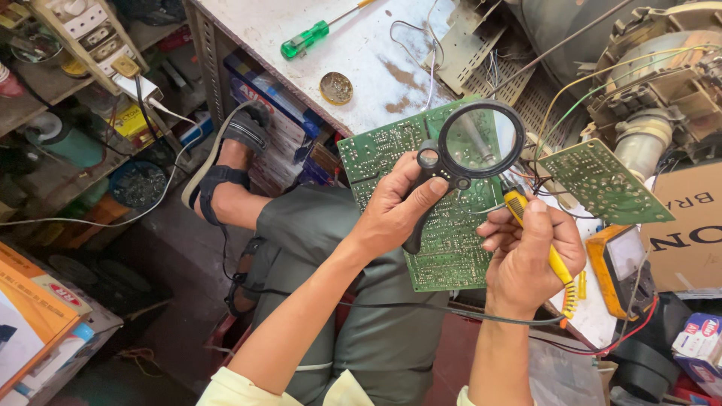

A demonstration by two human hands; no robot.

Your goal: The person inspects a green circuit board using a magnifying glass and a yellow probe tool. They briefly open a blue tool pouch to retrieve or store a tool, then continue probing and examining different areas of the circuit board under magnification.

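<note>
**Inspecting the board under the lens**

The green circuit board (444, 225) stands tilted over the lap, at the bench edge (301, 98). The left hand (391, 210) grips a black magnifying glass (480, 141) over it — the right hand (530, 256) is closed around a yellow soldering iron (541, 240), its tip hidden. This looks like the inspection step; next, the tip needs a steady, exact touch.

The surface (361, 56) is a worn white worktop with brown stains and a perforated metal-angle frame along its left edge. Far on it lies a green-handled screwdriver (304, 40). Nearer, close to the left edge, sits a small round open tin (336, 88). Thin white wires (430, 68) trail over the top towards a perforated grey metal panel (481, 56) at the right. Further right and nearer, a yellow multimeter (621, 267) rests on the surface beside a cardboard box (688, 225).
</note>
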